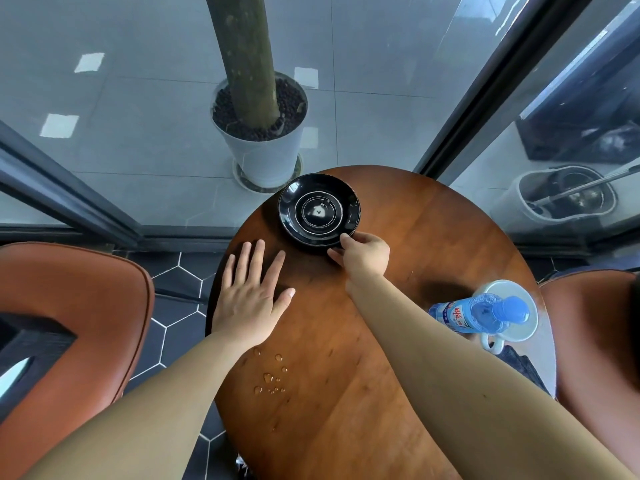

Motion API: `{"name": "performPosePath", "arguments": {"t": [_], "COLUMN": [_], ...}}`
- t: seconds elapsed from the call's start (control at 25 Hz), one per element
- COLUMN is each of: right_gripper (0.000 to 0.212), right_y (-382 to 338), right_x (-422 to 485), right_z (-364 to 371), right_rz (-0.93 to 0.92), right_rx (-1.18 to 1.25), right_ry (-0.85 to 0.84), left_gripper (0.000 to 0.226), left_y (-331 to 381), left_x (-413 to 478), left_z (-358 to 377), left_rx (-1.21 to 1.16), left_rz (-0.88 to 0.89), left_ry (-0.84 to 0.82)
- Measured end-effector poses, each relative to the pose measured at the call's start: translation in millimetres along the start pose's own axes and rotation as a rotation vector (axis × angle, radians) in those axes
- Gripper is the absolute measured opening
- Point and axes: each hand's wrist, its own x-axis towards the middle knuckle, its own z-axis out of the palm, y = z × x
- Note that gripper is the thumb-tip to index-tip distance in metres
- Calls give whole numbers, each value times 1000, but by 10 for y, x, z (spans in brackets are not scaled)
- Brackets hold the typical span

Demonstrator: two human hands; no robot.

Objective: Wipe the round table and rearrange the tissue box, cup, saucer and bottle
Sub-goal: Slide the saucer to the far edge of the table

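Observation:
A black saucer (318, 209) lies at the far left edge of the round wooden table (433, 237). My right hand (363, 254) pinches the saucer's near rim with thumb and fingers. Flat on the table's left edge rests my left hand (251, 292), fingers spread and holding nothing. At the right edge a blue-capped water bottle (481, 311) stands in front of a white cup (509, 313), hiding part of it. A dark cloth (519, 367) shows just beside the cup's handle. No tissue box is visible.
Several water drops (270, 375) sit on the table near my left forearm. Orange chairs stand at the left (69, 323) and right (595, 341). Beyond the glass are a potted tree (263, 133) and a mop bucket (568, 195).

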Motion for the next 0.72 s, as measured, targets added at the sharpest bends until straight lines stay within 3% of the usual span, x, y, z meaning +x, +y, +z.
{"name": "performPosePath", "arguments": {"t": [0.2, 0.52, 0.64, 0.72], "right_gripper": [22, 14, 15, 15], "right_y": [5, 501, 593, 562], "right_x": [-184, -849, -959, -984], "right_z": [-155, -1106, -1601, -1969], "right_rz": [6, -306, -380, -304], "right_rx": [13, -402, -572, -503], "right_ry": [-68, -60, 2, 96], "left_gripper": [72, 71, 61, 57], "left_y": [-5, 188, 461, 654], "left_x": [7, 76, 37, 76], "left_z": [11, -205, -264, -223], "left_rx": [-16, -38, -58, -64], "left_rz": [-1, -71, 75, 154], "left_ry": [-5, -160, -90, -56]}}
